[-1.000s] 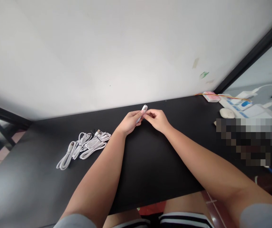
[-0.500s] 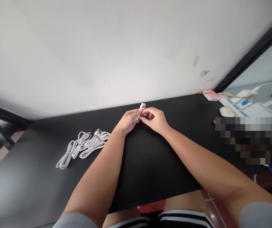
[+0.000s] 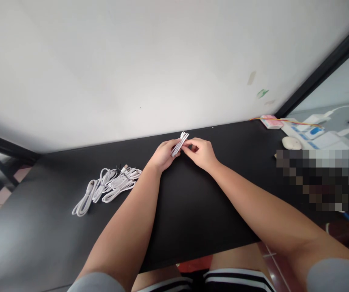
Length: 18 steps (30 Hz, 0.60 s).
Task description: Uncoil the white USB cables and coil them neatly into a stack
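head view: both bare hands above the flat matte-black tabletop.
thin white cable folded into a coil: between the hands; long axis slants away from the wearer, far end leaning right.
left hand: nearer, closed round the coil's left side.
right hand: thumb and forefinger drawn together at its right edge; cannot tell if a strand is pinched.
since half a second ago: coil shows more strands, spread wider; right thumb nearer its forefinger.
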Each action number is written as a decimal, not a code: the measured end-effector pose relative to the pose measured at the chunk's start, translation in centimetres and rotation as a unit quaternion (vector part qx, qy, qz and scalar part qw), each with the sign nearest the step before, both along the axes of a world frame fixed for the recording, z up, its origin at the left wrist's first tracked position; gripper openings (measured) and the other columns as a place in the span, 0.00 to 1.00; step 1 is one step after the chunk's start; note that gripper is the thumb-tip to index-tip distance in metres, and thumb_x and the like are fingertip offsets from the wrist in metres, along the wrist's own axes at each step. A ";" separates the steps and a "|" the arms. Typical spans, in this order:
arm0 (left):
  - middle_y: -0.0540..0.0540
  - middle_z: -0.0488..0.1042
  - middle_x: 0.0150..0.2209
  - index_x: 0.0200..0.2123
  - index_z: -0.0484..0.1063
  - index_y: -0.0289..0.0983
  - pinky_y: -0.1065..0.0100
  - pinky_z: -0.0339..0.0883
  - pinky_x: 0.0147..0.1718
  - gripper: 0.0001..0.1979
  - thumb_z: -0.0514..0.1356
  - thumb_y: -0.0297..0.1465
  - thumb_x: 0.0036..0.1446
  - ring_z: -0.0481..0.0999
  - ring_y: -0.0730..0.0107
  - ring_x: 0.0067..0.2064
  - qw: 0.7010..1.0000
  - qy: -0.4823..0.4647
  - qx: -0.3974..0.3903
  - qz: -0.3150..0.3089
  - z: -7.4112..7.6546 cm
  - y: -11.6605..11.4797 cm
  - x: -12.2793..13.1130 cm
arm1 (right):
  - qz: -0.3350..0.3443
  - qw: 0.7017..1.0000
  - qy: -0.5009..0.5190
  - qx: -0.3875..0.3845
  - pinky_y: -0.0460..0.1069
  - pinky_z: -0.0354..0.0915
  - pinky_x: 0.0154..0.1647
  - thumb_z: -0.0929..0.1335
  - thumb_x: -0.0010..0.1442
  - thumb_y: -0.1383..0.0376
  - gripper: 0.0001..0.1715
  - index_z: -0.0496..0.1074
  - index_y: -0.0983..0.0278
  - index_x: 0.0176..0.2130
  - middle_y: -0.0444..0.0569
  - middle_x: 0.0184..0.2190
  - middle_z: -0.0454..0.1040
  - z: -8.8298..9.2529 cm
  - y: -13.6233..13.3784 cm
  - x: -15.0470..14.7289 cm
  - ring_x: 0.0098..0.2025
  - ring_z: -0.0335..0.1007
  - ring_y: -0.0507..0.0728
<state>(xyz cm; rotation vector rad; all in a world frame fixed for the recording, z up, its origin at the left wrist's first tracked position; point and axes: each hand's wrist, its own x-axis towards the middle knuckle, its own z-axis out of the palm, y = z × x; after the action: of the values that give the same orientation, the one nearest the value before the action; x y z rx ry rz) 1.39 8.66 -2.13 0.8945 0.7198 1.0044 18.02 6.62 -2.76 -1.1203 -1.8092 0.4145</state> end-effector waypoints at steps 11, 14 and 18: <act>0.44 0.77 0.38 0.40 0.82 0.34 0.71 0.64 0.35 0.11 0.67 0.29 0.52 0.72 0.73 0.36 0.991 0.074 0.094 -0.063 -0.4 0.1 0.0 | -0.030 0.999 0.006 -0.019 0.47 0.61 0.28 0.71 0.59 0.65 0.06 0.81 0.62 0.36 0.44 0.27 0.76 -0.1 0.2 0.2 0.23 0.63 0.50; 0.42 0.79 0.41 0.41 0.81 0.34 0.67 0.68 0.43 0.12 0.68 0.30 0.52 0.76 0.69 0.41 0.993 0.058 0.078 -0.070 -0.3 0.0 0.0 | -0.033 0.999 0.009 -0.020 0.47 0.61 0.29 0.71 0.59 0.65 0.05 0.81 0.62 0.35 0.45 0.28 0.76 -0.1 0.2 0.3 0.24 0.63 0.50; 0.40 0.79 0.43 0.43 0.80 0.32 0.61 0.69 0.49 0.13 0.68 0.31 0.54 0.78 0.65 0.44 0.993 0.047 0.070 -0.085 -0.5 0.0 0.0 | -0.038 0.999 0.010 -0.023 0.48 0.61 0.29 0.71 0.59 0.66 0.05 0.80 0.62 0.35 0.45 0.28 0.76 -0.2 0.4 0.4 0.24 0.64 0.50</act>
<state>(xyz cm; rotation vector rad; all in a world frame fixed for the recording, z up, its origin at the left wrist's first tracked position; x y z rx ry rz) 1.39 8.62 -2.59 1.1131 0.6466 0.8733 18.38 7.00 -2.95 -1.2085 -1.7416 0.4224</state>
